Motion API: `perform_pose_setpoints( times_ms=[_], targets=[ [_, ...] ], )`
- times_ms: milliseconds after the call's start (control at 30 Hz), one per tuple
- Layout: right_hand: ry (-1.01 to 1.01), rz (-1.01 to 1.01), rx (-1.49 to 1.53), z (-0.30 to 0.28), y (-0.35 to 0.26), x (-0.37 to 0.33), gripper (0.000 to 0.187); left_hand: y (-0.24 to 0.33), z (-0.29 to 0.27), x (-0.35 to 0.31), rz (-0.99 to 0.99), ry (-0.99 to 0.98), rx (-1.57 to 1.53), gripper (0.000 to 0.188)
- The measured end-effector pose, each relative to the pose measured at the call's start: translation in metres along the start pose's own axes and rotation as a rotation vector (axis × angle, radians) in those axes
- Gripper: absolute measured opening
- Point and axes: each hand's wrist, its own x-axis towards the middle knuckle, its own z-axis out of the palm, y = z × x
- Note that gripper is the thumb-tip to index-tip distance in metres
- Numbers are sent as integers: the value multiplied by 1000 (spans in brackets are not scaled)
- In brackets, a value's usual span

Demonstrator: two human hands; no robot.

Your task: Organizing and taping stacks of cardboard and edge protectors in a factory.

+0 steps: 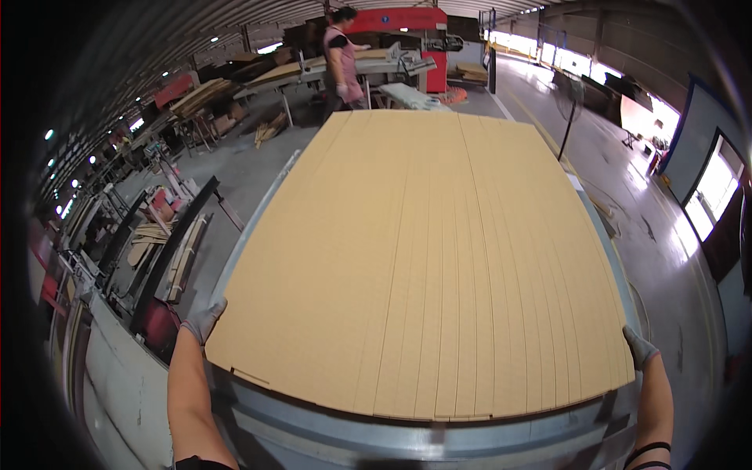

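A large tan cardboard sheet (337, 258), scored with several long parallel lines, spreads out in front of me over a grey metal table (470, 442). Small notches are cut into its near edge. At the sheet's left edge, near the front corner, my left hand (205, 319) in a grey glove grips the border. My right hand (641, 347), gloved in grey as well, holds the opposite border near the front right corner. Part of the fingers of each hand is hidden at the sheet's edge.
On the left stand metal frames (176, 243) with bundled cardboard strips. Beyond the sheet, a person (343, 59) in a pink apron stands beside a long machine table (392, 66) and a red machine (435, 66). A pedestal fan (569, 98) stands by the aisle at the right.
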Motion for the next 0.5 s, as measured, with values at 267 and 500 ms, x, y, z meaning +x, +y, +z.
perform_pose_setpoints(
  times_ms=[267, 500],
  targets=[
    [12, 35, -13, -44, 12, -1, 87, 11, 15, 13, 25, -55, -372, 77],
    [-103, 31, 274, -50, -7, 27, 86, 8, 10, 36, 45, -191, -367, 78]
  ],
)
